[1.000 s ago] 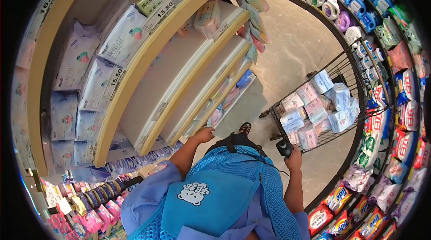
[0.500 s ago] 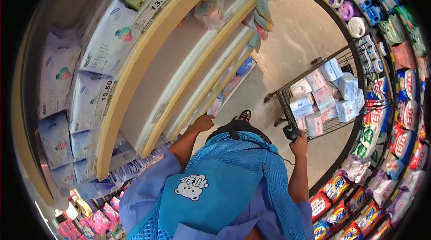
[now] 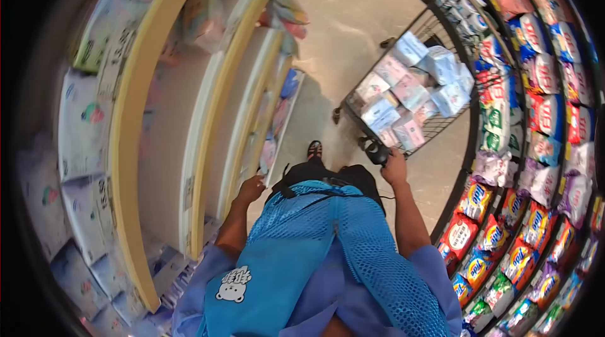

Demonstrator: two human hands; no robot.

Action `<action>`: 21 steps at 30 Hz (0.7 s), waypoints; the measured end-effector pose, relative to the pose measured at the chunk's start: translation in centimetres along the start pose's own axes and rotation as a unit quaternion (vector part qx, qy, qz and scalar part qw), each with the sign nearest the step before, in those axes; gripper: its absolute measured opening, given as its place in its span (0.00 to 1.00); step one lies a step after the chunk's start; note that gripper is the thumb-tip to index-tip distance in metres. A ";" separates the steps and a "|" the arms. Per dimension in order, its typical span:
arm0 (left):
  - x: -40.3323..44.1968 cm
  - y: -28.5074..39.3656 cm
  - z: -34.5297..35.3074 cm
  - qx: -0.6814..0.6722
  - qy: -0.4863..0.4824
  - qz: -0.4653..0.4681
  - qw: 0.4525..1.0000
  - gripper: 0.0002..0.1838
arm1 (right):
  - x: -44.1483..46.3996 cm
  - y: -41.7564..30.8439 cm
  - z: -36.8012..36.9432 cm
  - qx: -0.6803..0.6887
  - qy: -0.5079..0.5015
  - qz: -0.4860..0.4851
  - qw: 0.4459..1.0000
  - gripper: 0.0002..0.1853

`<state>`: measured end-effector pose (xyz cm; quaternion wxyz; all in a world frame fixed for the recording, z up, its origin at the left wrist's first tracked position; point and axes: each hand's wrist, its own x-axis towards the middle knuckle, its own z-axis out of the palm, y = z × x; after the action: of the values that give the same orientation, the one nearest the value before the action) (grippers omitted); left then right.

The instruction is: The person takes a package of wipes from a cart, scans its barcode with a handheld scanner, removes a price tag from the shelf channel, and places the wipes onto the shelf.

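Note:
My right hand (image 3: 395, 167) is closed round a black handle piece (image 3: 377, 152) at the near corner of a wire shopping cart (image 3: 435, 124). Several soft packs of tissues (image 3: 408, 90), pale blue and pink, are heaped in the cart. My left hand (image 3: 252, 187) hangs beside the lower shelves on the left, its fingers loosely bent and slightly blurred. Nothing shows in it, and I cannot tell whether it touches the shelf edge.
Curved-looking shelves (image 3: 129, 148) with tissue packs (image 3: 85, 123) and price labels rise close on my left. Shelves of detergent bags (image 3: 476, 201) line the right, beyond the cart. Grey floor (image 3: 353, 3) runs between them. A thin dark cord passes near my waist.
The view has turned and moved, so the shelves and the cart now appear further left. My right hand keeps its hold on the cart. My left hand stays low by the shelves.

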<state>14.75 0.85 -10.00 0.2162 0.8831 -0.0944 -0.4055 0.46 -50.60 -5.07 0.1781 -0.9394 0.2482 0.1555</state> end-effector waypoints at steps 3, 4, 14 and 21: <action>-2.0 0.5 -0.1 0.004 0.030 -0.005 1.000 0.24 | -0.1 0.6 0.6 0.009 0.000 -0.026 1.000 0.18; -2.9 0.9 -0.2 0.007 0.032 -0.016 0.999 0.24 | -0.3 0.9 1.2 0.022 0.034 -0.040 0.998 0.19; -11.7 0.9 5.5 0.010 -0.087 -0.095 0.992 0.24 | -3.6 2.8 0.1 0.072 0.044 -0.052 0.995 0.23; -15.4 3.9 5.5 0.073 -0.058 -0.074 0.993 0.24 | -6.3 5.6 1.3 0.103 0.042 -0.058 0.992 0.18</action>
<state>0.55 0.99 -1.04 0.1143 0.8760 -0.0707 -0.4631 -7.93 -52.00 -5.28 0.2721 -0.9345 0.2153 0.0791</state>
